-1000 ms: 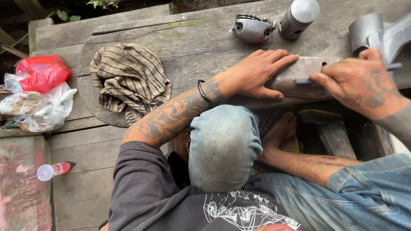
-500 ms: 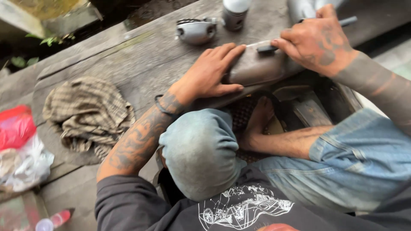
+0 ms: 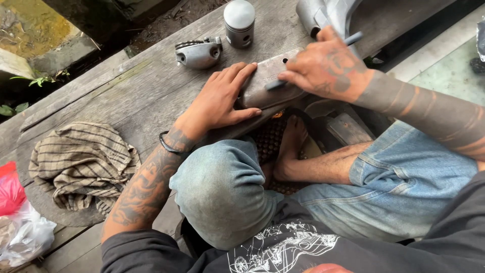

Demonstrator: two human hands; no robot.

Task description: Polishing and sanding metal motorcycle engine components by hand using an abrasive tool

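The person sits low at the edge of a weathered wooden counter [image 3: 126, 86], one knee drawn up and a bare foot tucked beneath. The left hand [image 3: 222, 98] lies flat, fingers spread and extended, pressing down on a dull grey metal cover [image 3: 265, 78] that rests at the counter's near edge. The right hand [image 3: 326, 68] is closed around a slim dark tool [image 3: 353, 38], its handle end sticking out above the knuckles and its working end laid on the cover's top face, close to a small hole in the metal.

From the way things lie, the work looks to be in mid-course: the cover is steadied and the tool is on it, but I cannot tell how much of the surface has been treated, since the hands hide most of it. No marks, shavings or cleaned patches show clearly.

Farther back on the counter stand a short silvery piston-like cylinder [image 3: 239, 21] and, to its left, a small rounded metal housing [image 3: 198, 52]; both sit apart from the hands, untouched. A striped cloth [image 3: 81, 167] lies crumpled well to the left, with plastic bags [image 3: 17, 222] beyond it.
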